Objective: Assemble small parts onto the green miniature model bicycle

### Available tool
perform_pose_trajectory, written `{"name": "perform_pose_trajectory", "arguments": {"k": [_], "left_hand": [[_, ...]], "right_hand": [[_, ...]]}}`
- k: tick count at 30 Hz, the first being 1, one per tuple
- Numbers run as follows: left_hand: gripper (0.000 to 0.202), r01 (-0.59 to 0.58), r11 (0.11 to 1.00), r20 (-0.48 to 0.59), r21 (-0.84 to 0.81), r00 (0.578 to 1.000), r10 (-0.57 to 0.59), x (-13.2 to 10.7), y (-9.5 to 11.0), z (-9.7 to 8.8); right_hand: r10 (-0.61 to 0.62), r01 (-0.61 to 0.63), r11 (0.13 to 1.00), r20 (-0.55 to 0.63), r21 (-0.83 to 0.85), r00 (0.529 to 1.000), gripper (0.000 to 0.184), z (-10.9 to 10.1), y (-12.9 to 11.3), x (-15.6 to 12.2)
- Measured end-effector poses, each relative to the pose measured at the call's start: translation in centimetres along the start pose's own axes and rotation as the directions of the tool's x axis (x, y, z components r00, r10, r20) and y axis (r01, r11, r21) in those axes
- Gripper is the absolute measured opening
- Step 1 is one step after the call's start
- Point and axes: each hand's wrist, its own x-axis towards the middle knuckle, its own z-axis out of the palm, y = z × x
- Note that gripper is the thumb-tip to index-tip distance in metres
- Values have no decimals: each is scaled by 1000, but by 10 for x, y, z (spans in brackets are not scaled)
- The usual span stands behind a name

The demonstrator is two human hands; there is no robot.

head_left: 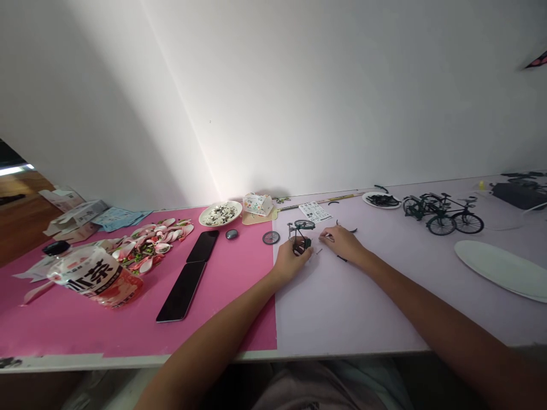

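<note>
My left hand [291, 257] is closed round a small dark model bicycle [304, 234], whose one visible wheel points up and away from me. To its right, my right hand [342, 242] has its thumb and fingers pinched together just above the table. Whatever thin piece it may hold is too small to name. A small rod-like part [319, 250] lies between the two hands. Left of the bicycle, a loose spoked wheel [270, 237] lies flat on the pink surface. Thin dark curved pieces [352, 230] lie around my right hand.
Finished-looking model bicycles [444, 215] stand at the right, near a white oval plate [504, 267]. A plate of black parts [381, 199], a printed sheet [315, 211] and a plate of small pieces [220, 214] line the back. Leftward are two phones [182, 290] and a drink bottle [96, 276].
</note>
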Motion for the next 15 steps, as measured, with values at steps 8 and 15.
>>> {"name": "perform_pose_trajectory", "arguments": {"k": [8, 15], "left_hand": [[33, -4, 1000, -2, 1, 1000, 4, 1, -1, 1], [35, 12, 1000, -1, -6, 1000, -12, 0, -2, 1]], "right_hand": [[69, -68, 997, -27, 22, 997, 24, 4, -10, -2], [86, -85, 985, -2, 150, 996, 21, 4, -2, -1]]}}
